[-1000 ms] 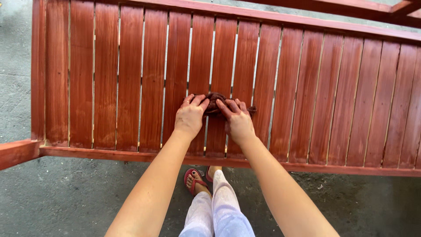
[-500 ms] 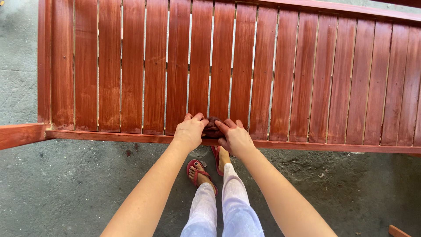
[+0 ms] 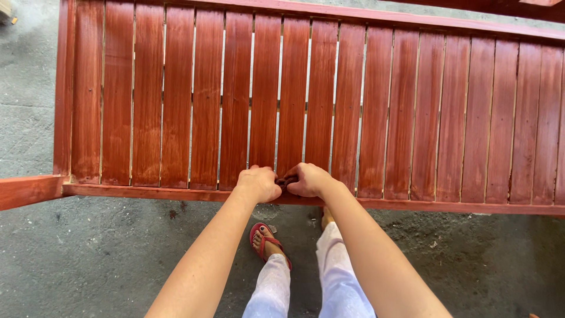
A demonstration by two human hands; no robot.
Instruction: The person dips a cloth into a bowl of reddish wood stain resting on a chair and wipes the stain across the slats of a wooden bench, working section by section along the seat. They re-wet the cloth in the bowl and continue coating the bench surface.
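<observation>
Dark object (perhaps crosswise) between hands

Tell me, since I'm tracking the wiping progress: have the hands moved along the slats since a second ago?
Yes. Both hands came toward the person, from mid-slat down to the bench's front rail.

Both hands bunched over a small dark item at the near edge of a red slatted bench.

Left hand and right hand curled knuckles-up, nearly touching, pinching a small dark object mostly hidden between them. Pressed against the front rail of the red-stained wooden slatted bench. Below: white trousers, red flip-flop on grey concrete floor.
</observation>
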